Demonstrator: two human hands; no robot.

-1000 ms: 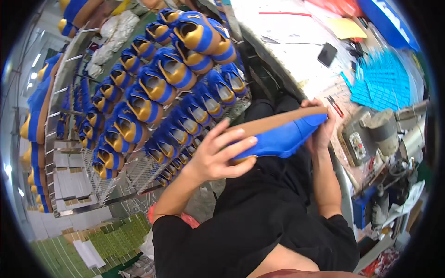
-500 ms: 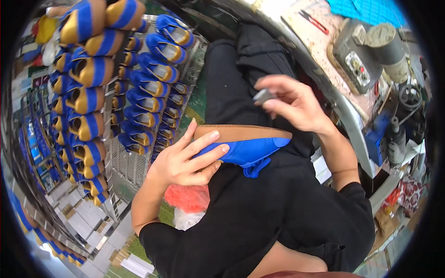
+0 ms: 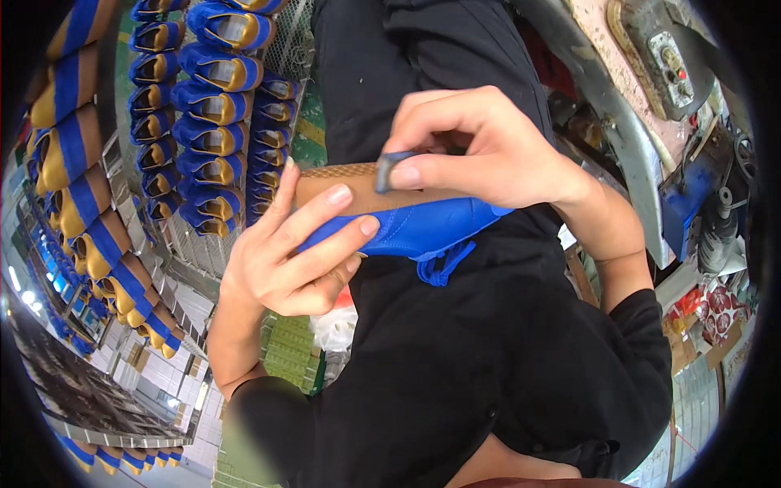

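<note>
A blue shoe [image 3: 411, 230] with a brown sole and a blue lace bow lies on its side above my lap. My left hand [image 3: 297, 244] grips its heel end, fingers spread across the sole's side wall and the blue upper. Between the thumb and fingers of my right hand [image 3: 472, 150] is a small dark grey block [image 3: 390, 169], pressed against the brown sole edge. The toe end of the shoe is partly hidden behind my right hand.
At the left, racks [image 3: 281, 49] hold rows of blue shoes [image 3: 215, 114] with tan insides. A worn workbench [image 3: 590, 114] with a control box [image 3: 674, 69] curves along the right. A clear plastic bag [image 3: 333, 329] lies below my left wrist.
My right hand has come down and left, bringing the grey block from above the shoe onto its sole edge. The whole view has shifted, with the racks now farther left.
</note>
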